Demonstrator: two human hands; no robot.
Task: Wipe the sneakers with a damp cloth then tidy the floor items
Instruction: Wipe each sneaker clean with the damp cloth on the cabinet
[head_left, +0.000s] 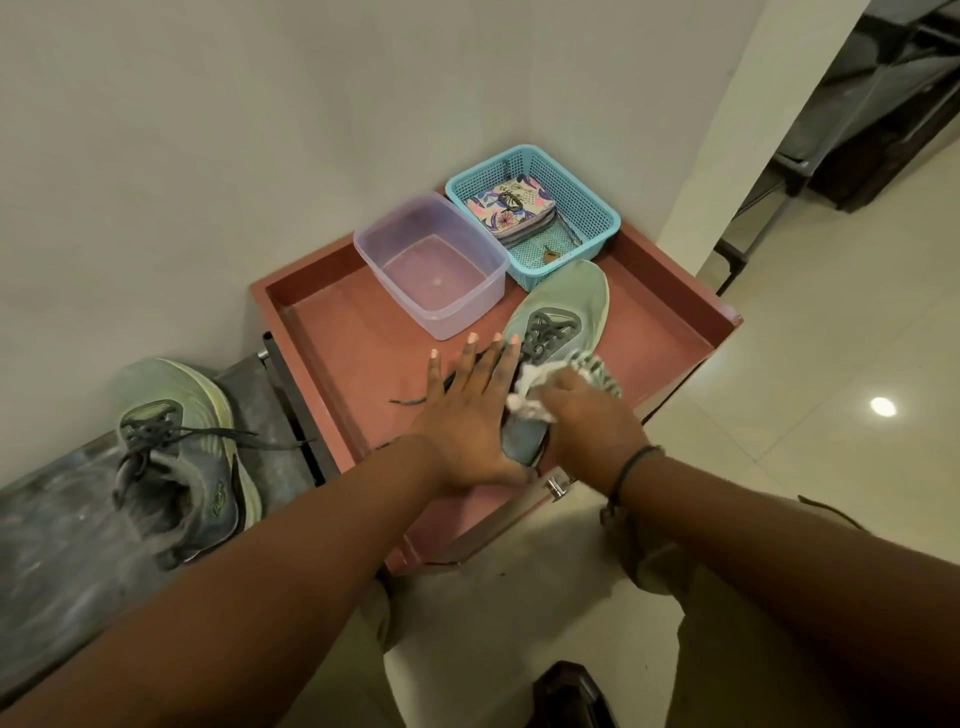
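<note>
Two mint-green sneakers appear in the head view, one on each of two surfaces standing against a pale wall (156, 156). The largest object, a reddish-brown raised-rim tray top (332, 338), bears three items and both hands; to its left, a dark grey marbled ledge (47, 519) lies lower and runs to the frame's left edge. Glossy cream floor tiles (805, 364) fill the right side, with a bright light reflection on them. The left sneaker (176, 457) stands upright on the grey ledge, toe toward the wall, its dark laces loose and trailing toward the tray. The right sneaker (556, 332) lies on the tray, toe pointing toward the far corner and just beside the basket, grey laces showing. A translucent lilac plastic container (431, 265) sits on the tray near the wall, with a shallow layer of liquid visible at its bottom. Touching its right side, a turquoise mesh basket (576, 208) occupies the tray's far corner and holds a floral-print pouch (511, 205). The left hand (467, 415) lies flat, fingers straight and spread, pressing on the near-left side of the right sneaker and the tray beside it. The right hand (587, 421), with a dark cord band at the wrist, has its fingers curled round a white and grey-striped cloth (540, 384), holding it against the sneaker's collar and right side.
</note>
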